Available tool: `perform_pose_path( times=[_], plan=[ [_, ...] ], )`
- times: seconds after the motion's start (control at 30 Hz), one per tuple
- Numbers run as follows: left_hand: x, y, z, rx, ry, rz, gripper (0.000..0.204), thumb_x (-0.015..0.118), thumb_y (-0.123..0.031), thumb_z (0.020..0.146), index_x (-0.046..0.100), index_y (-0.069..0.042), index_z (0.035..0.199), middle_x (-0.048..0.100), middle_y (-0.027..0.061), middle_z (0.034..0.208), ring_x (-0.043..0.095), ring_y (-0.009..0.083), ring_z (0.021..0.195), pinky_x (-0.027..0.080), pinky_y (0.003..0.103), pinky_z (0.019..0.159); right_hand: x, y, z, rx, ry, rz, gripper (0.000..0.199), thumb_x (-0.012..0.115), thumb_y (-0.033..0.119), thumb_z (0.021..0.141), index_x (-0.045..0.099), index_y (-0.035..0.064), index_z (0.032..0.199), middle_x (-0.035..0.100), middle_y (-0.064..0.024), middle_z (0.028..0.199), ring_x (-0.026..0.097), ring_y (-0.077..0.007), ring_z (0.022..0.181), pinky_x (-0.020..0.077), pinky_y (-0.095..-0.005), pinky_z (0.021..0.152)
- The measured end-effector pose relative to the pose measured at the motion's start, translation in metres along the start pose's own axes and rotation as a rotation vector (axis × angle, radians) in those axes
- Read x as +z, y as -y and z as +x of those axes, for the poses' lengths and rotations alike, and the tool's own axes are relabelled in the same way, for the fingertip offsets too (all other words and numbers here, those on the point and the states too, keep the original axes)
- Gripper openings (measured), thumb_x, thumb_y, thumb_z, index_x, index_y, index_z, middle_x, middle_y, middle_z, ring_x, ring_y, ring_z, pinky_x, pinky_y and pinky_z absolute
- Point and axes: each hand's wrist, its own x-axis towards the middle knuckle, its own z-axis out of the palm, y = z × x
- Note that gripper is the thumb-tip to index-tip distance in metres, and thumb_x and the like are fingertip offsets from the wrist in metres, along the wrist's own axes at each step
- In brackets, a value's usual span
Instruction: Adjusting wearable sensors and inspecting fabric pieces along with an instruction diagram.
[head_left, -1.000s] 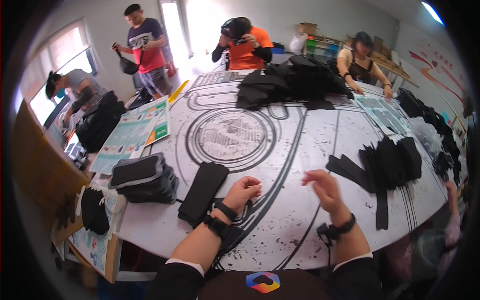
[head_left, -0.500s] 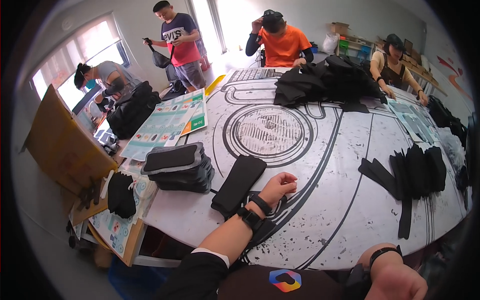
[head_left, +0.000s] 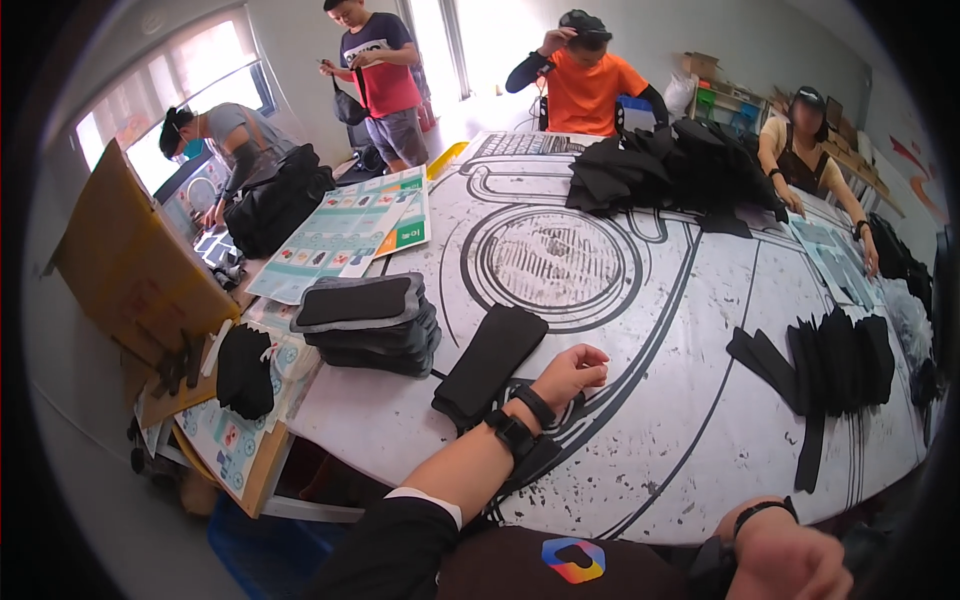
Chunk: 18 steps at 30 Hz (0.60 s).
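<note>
My left hand (head_left: 570, 372) rests on the white printed table (head_left: 640, 430), fingers curled loosely with nothing in them, just right of a flat black fabric pad (head_left: 492, 360). A black band and a watch sit on that wrist. My right hand (head_left: 790, 560) has dropped to the lower edge of the view, below the table's near rim; its fingers are out of sight. Left of the pad lies a stack of grey-edged black pads (head_left: 368, 322).
Black fabric strips (head_left: 830, 365) lie at the right, a big heap of black pieces (head_left: 670, 170) at the far side. Printed sheets (head_left: 345, 240) and an open cardboard box (head_left: 135, 270) are at the left. Several people stand or sit around the table's far edge.
My right hand has come off the table and gone down to the lower right edge. The view has swung left. My left hand stays by the black pad.
</note>
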Motion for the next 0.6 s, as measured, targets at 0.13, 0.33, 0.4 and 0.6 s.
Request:
perform_pose_path(
  times=[0.13, 0.33, 0.4, 0.6],
  plan=[
    [0.011, 0.001, 0.007, -0.027, 0.027, 0.005, 0.019, 0.06, -0.005, 0.082, 0.053, -0.001, 0.1, 0.055, 0.0047, 0.088, 0.056, 0.0122, 0.08, 0.049, 0.024, 0.076, -0.007, 0.004, -0.081, 0.56, -0.379, -0.031, 0.051, 0.059, 0.039, 0.081, 0.04, 0.0328, 0.129, 0.04, 0.0038, 0.119, 0.041, -0.0178, 0.101, 0.0347, -0.0316, 0.082],
    [-0.007, 0.002, 0.0, 0.004, -0.021, 0.02, 0.022, 0.061, -0.003, 0.08, 0.053, 0.0, 0.1, 0.055, 0.0069, 0.091, 0.056, 0.0134, 0.082, 0.049, 0.024, 0.075, -0.013, -0.092, -0.154, 1.053, -0.276, 0.014, 0.031, 0.045, 0.0, 0.082, 0.046, -0.0007, 0.113, 0.047, -0.0102, 0.102, 0.048, -0.0158, 0.087, 0.0413, -0.0289, 0.079],
    [0.005, -0.001, 0.004, -0.002, -0.006, 0.01, 0.021, 0.061, -0.002, 0.08, 0.053, 0.0, 0.1, 0.055, 0.0068, 0.091, 0.056, 0.0133, 0.081, 0.049, 0.024, 0.074, -0.03, -0.096, -0.187, 1.173, -0.462, 0.046, 0.023, 0.046, 0.002, 0.085, 0.05, 0.001, 0.108, 0.054, -0.006, 0.091, 0.05, -0.0123, 0.081, 0.0416, -0.0257, 0.077],
    [0.003, -0.001, 0.003, -0.013, -0.031, -0.017, 0.018, 0.058, 0.0, 0.081, 0.053, -0.001, 0.099, 0.055, 0.005, 0.089, 0.056, 0.0126, 0.08, 0.05, 0.026, 0.075, -0.043, -0.103, -0.243, 1.464, -0.734, 0.205, 0.018, 0.044, 0.005, 0.087, 0.055, 0.0026, 0.1, 0.056, -0.0034, 0.085, 0.052, -0.0106, 0.078, 0.0434, -0.0247, 0.074]
  ],
)
